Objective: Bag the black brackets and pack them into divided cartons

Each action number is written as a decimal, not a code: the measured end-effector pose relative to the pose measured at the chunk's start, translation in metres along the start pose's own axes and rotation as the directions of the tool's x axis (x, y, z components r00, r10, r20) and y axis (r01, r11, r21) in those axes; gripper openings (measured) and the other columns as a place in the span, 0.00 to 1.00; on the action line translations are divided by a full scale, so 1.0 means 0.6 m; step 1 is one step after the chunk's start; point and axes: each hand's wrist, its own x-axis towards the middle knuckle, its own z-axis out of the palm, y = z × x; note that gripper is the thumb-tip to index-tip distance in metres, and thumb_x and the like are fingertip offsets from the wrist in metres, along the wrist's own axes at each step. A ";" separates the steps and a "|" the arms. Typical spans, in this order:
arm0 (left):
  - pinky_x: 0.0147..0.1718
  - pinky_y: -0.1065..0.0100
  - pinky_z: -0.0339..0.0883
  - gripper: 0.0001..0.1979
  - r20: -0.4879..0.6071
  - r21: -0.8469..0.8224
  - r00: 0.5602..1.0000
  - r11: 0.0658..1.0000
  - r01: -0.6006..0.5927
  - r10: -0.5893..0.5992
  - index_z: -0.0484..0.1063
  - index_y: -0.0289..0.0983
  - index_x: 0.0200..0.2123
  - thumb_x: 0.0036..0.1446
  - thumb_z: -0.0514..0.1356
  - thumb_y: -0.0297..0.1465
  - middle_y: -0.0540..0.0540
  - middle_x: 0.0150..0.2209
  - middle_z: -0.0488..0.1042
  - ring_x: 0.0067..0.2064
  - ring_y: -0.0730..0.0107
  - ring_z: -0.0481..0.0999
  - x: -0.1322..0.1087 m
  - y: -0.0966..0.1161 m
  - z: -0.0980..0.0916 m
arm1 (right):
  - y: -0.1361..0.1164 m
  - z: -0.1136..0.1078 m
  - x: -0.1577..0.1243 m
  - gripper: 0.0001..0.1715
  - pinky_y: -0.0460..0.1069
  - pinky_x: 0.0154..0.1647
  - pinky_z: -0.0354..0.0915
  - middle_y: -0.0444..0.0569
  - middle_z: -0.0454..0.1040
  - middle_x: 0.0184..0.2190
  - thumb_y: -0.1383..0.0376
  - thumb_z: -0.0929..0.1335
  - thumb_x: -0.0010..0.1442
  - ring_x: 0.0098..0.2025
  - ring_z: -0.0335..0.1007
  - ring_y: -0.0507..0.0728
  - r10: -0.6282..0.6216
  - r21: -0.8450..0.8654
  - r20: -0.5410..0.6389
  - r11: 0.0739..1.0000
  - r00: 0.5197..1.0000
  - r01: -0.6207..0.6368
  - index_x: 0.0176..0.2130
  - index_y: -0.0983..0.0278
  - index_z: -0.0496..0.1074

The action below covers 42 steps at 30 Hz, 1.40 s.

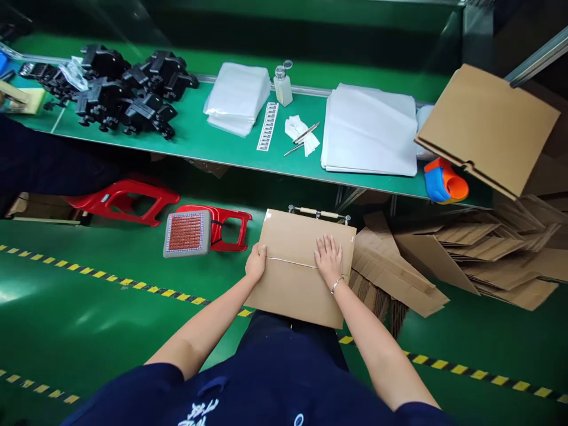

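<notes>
A cardboard box is in front of my body, its two top flaps meeting along a seam that runs across it. My left hand grips the box's left edge, with most of its fingers hidden down the side. Flat on the top, right of the middle, lies my right hand, fingers stretched out and a bracelet at the wrist. Just past the box's far edge is a metal bar with pale sleeves. What supports the box from below is hidden.
A green workbench carries black mechanical parts, white sheet stacks, a pump bottle, tweezers and a tape dispenser. Flattened cardboard is at right. Red stools stand left; a dark-sleeved person is beyond.
</notes>
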 end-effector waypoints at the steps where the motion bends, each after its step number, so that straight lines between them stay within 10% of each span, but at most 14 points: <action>1: 0.44 0.56 0.70 0.26 -0.005 -0.001 0.999 0.999 0.035 -0.035 0.61 0.40 0.61 0.67 0.42 0.45 0.39 0.52 0.75 0.50 0.50 0.76 0.001 0.003 0.001 | 0.000 0.001 0.000 0.28 0.67 0.67 0.37 0.51 0.50 0.69 0.61 0.57 0.67 0.70 0.42 0.63 0.002 0.000 0.001 1.000 1.000 -0.002 0.65 0.57 0.58; 27: 0.47 0.53 0.68 0.26 0.088 -0.006 0.978 0.982 0.191 -0.190 0.60 0.40 0.60 0.66 0.42 0.45 0.38 0.55 0.72 0.54 0.49 0.73 0.000 0.034 -0.018 | -0.007 -0.028 0.012 0.26 0.67 0.65 0.52 0.52 0.66 0.61 0.63 0.57 0.63 0.65 0.58 0.65 0.088 0.184 -0.056 0.980 0.994 -0.077 0.58 0.55 0.68; 30: 0.49 0.53 0.68 0.27 0.102 -0.037 0.979 0.982 0.183 -0.178 0.61 0.38 0.60 0.66 0.42 0.45 0.38 0.56 0.72 0.55 0.48 0.73 0.003 0.034 -0.021 | -0.043 -0.061 0.110 0.28 0.59 0.56 0.65 0.54 0.72 0.55 0.63 0.54 0.65 0.57 0.69 0.62 0.101 0.318 -0.101 0.946 0.990 -0.064 0.59 0.59 0.67; 38: 0.54 0.58 0.68 0.28 0.155 -0.113 0.983 0.987 0.118 -0.100 0.60 0.37 0.62 0.64 0.42 0.44 0.40 0.60 0.68 0.61 0.55 0.68 0.019 -0.005 -0.007 | -0.215 -0.152 0.595 0.22 0.55 0.50 0.69 0.54 0.73 0.50 0.60 0.63 0.67 0.49 0.72 0.58 0.189 0.315 -0.129 0.939 0.974 -0.140 0.57 0.65 0.66; 42: 0.57 0.60 0.66 0.28 0.182 -0.155 0.982 0.984 0.082 -0.053 0.61 0.42 0.62 0.62 0.43 0.44 0.45 0.63 0.65 0.63 0.59 0.64 0.030 -0.025 0.011 | -0.234 -0.171 0.703 0.20 0.57 0.47 0.70 0.52 0.71 0.50 0.57 0.66 0.65 0.47 0.71 0.57 0.321 0.288 -0.195 0.922 0.927 -0.259 0.52 0.65 0.68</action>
